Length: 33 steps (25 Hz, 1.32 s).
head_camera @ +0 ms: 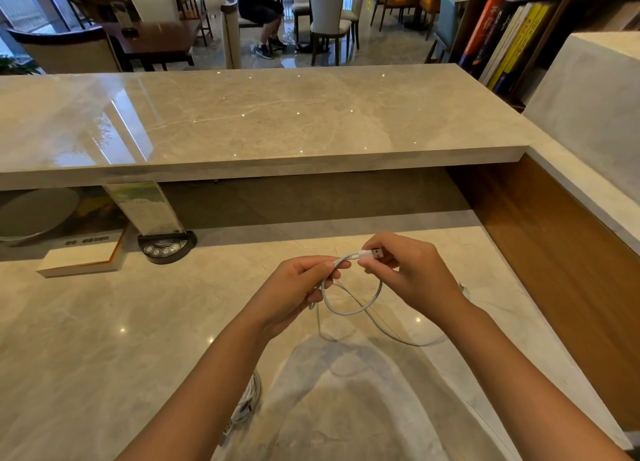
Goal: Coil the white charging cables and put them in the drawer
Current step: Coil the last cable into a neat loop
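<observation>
The right hand [412, 273] pinches the plug end of a white cable [349, 310]; the left hand [298, 287] grips its loop just beside. The cable trails onto the desk [104, 339]. Nearer than this cable lies a coiled cable bundle [247, 400].

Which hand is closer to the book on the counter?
Left. The left hand is toward the book's side; the right hand, pinching the cable's plug, is farther away.
</observation>
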Tool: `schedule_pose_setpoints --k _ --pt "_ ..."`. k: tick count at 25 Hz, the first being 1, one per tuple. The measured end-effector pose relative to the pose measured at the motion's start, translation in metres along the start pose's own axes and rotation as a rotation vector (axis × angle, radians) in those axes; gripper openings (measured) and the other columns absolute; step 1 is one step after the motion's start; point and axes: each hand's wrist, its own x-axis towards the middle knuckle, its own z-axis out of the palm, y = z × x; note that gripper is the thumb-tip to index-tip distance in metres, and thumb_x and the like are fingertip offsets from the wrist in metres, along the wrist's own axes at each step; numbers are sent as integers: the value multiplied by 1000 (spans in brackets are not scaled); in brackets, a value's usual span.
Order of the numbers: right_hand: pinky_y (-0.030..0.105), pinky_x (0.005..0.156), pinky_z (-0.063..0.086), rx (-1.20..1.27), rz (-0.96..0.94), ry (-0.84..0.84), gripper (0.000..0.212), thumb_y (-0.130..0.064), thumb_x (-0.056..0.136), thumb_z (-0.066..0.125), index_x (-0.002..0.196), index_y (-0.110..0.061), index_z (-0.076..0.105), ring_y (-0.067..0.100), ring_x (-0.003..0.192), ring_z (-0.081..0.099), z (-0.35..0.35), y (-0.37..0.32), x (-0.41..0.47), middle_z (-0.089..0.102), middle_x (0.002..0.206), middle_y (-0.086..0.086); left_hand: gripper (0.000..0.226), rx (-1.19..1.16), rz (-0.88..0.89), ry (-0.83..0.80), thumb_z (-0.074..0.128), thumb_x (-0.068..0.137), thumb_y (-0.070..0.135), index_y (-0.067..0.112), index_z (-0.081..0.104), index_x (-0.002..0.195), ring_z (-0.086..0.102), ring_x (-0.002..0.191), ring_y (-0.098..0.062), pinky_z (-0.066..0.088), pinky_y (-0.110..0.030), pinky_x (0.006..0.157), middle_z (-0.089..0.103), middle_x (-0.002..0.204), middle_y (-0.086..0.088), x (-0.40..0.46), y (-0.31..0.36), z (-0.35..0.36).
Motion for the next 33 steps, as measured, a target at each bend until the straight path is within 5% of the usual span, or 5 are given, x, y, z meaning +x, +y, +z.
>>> schedule_pose_setpoints --k 13,20,24,29,33 --pt "24 57 58 516 327 -81 8 -12 86 62 85 -14 55 16 63 71 -23 -2 -1 65 86 5 27 275 63 -54 47 95 19 25 72 103 47 66 -9 40 -18 60 62 70 9 -4 13 -4" --pt "18 55 54 525 356 -171 7 -13 89 57 85 -15 52 12 66 70 -31 0 -2 62 94 1 36 341 102 -188 46 92 4 25 70 109 54 76 -16 43 -24 64 73 103 7 -6 17 -9" --pt "17 63 55 501 350 -169 7 -15 90 55 89 -10 50 6 79 70 -29 3 -4 69 91 -1 29 343 128 -104 49 92 9 24 73 100 51 68 -16 41 -21 58 74 89 3 -5 13 -9" --pt "21 58 57 525 341 -168 6 -11 91 54 86 -12 51 15 65 71 -31 -3 -4 72 79 0 28 113 -7 -165 46 95 15 10 73 92 38 53 -5 31 -18 51 57 62 4 -5 9 -7" --pt "22 62 56 592 390 -13 5 -17 90 56 94 -14 54 17 67 71 -22 -1 2 73 82 3 27 46 -15 -133 45 95 12 10 70 83 57 65 -10 47 -22 65 66 68 3 -1 1 -2"
